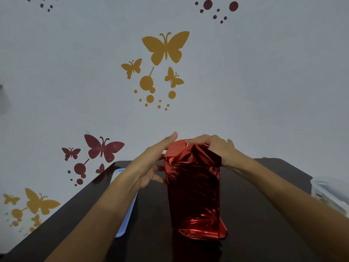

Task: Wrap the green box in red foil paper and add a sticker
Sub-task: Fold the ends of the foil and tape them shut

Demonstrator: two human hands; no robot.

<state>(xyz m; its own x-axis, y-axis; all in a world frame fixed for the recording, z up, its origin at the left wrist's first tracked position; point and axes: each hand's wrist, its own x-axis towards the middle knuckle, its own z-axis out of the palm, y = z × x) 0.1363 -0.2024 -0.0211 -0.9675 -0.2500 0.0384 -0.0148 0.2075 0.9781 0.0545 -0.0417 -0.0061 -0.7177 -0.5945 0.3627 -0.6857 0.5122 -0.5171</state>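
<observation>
Red foil paper (192,186) stands upright on the counter (255,208), lower centre, hiding the box; right hand (217,148) grips its top fold, blurred left hand (151,161) presses straight fingers against its upper-left edge.

— What's behind the bench (255,208)?
— A pale grey-white wall (273,76), flat and dimly lit, with no strong shadows.
— Anything on it?
— Decals. There's a big mustard-yellow butterfly (165,47) at the centre, with two smaller ones and dots below it. A maroon butterfly (103,148) sits just above the bench's far left corner, and a yellow butterfly cluster (40,202) lies lower left. Maroon dots (207,4) run along the top.
— And the bench itself?
— It's dark brown, almost black, with a slight sheen. Its far edge meets the wall.
</observation>
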